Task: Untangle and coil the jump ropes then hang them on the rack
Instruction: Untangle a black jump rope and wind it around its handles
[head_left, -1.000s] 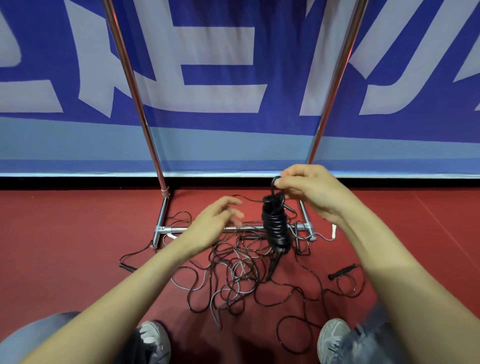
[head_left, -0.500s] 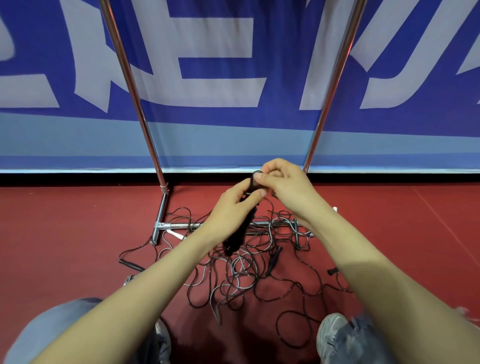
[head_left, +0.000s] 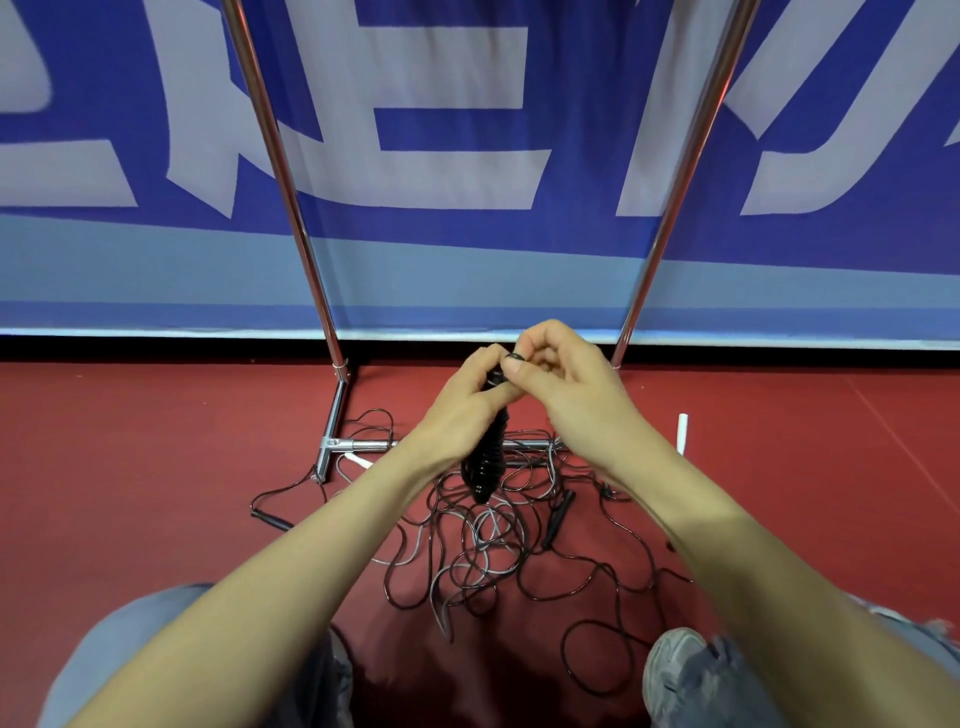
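A tightly wound black jump rope bundle (head_left: 485, 462) hangs upright in front of me, above the floor. My left hand (head_left: 465, 405) grips its upper part. My right hand (head_left: 558, 371) pinches a small black loop at the bundle's top between thumb and forefinger. Below lies a tangled pile of black and grey jump ropes (head_left: 483, 551) on the red floor, with black handles (head_left: 558, 517) sticking out. The chrome rack (head_left: 332, 441) stands behind the pile, its two uprights rising out of view; its top bar is not visible.
A blue and white banner (head_left: 467, 156) hangs right behind the rack. A white handle (head_left: 682, 434) lies on the floor at the right. My knees and grey shoe (head_left: 675, 670) are at the bottom, close to the rope pile.
My left hand has moved right and taken hold of the coiled bundle, which earlier hung from my right hand alone. Both hands now meet at its top.
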